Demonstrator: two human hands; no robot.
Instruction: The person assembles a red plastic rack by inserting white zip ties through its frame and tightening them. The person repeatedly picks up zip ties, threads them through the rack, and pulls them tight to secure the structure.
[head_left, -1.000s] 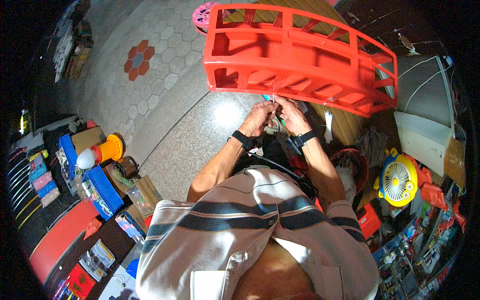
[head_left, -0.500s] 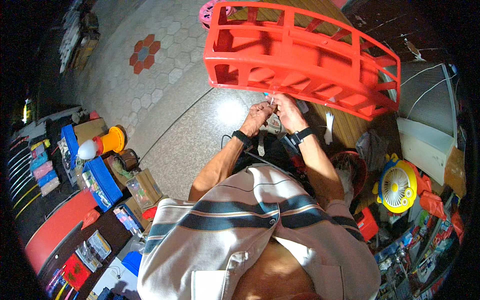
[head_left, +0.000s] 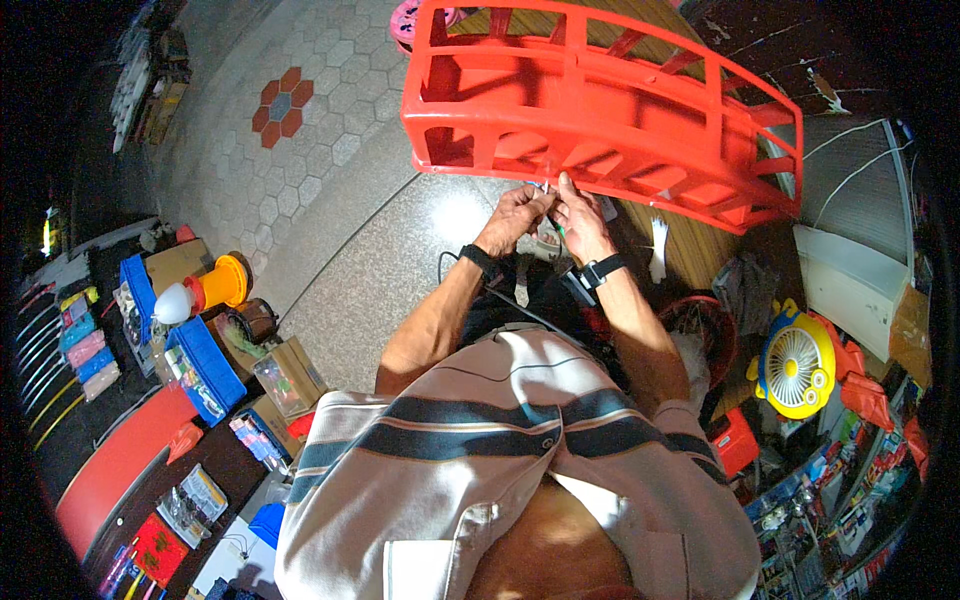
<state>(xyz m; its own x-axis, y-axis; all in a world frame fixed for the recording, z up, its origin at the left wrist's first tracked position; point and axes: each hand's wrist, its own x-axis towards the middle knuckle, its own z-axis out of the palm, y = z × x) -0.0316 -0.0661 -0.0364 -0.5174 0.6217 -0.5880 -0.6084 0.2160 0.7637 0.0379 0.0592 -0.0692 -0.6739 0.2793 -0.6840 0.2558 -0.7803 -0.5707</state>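
Observation:
A large red plastic rack [head_left: 620, 85] with cut-out sides lies across the wooden table in front of me. Just below its near edge, my left hand [head_left: 520, 216] has its fingers pinched together at a small, thin pale piece [head_left: 546, 187] that I cannot make out well. Close beside it, my right hand [head_left: 582, 218] is closed with its thumb raised toward the rack. A bit of green shows at the right palm, too small to name. Both hands nearly touch, and the wrists carry black straps.
A bundle of white strips [head_left: 659, 250] lies on the wooden table [head_left: 690, 260] to the right. Beyond are a yellow fan [head_left: 797, 362] and a red basket [head_left: 722, 340]. Blue bins [head_left: 208, 365] and cardboard boxes [head_left: 290, 378] stand at left. A pink round object [head_left: 408, 22] sits far off.
My right hand has turned and drawn slightly back from the rack's edge, its thumb now pointing up. The left hand stays nearly in place. The view has shifted slightly.

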